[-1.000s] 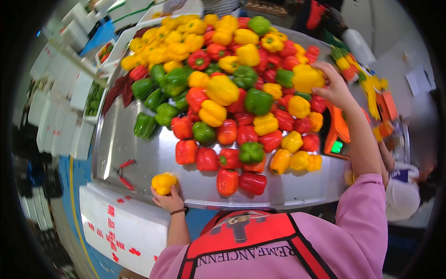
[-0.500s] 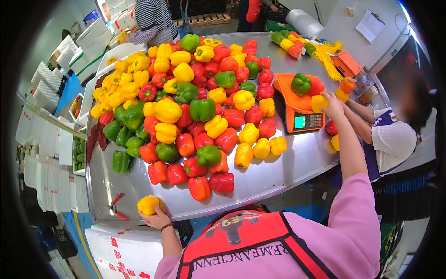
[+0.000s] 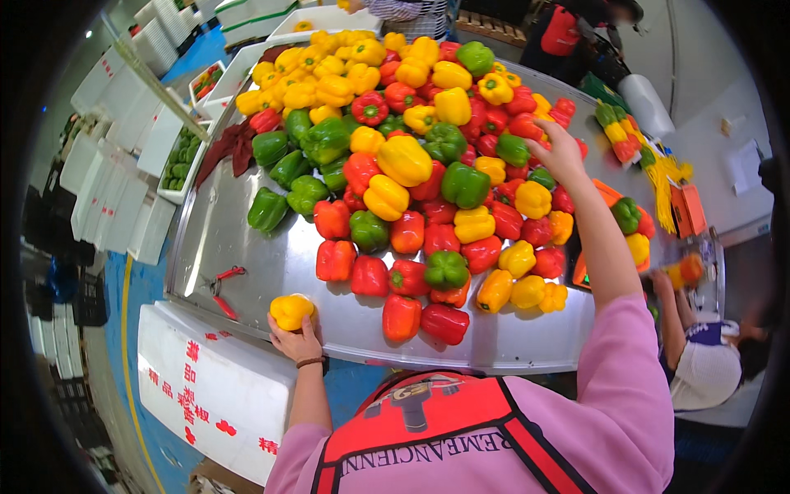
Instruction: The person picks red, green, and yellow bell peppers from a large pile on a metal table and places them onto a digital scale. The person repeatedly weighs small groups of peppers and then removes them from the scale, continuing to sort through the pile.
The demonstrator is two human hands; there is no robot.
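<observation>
At about 9 o'clock, stacks of white foam boxes (image 3: pixel 115 193) line the aisle; one open box holds green peppers. At 7 o'clock a closed white foam box with red print (image 3: pixel 206 387) sits just below the edge of the steel worktop (image 3: pixel 247 247), close enough to take sorted fruit, I judge. A red-handled cutter (image 3: pixel 222 284) lies on the bare steel near that edge.

The left hand (image 3: pixel 298 342) is at 6 to 7 o'clock, fingers curled up around a yellow bell pepper (image 3: pixel 291 311), which rests on the worktop's near lip, apart from the main heap. Holding it there keeps it from rolling off the rim.

The centre, from 12 down toward 6 o'clock, is the pile of bell peppers (image 3: pixel 411 173): yellow ones crowd the far side, green ones the left flank, red ones the near edge, loosely mixed.

The right hand (image 3: pixel 559 148) stretches out at 1 o'clock, fingers spread and dipped over the red and yellow peppers at the pile's right flank; whether it grips one, I cannot tell.

At 3 o'clock an orange scale (image 3: pixel 613 198) carries a green and a yellow pepper. Below, at 4 o'clock, another person in a white top (image 3: pixel 704 370) works alongside.
</observation>
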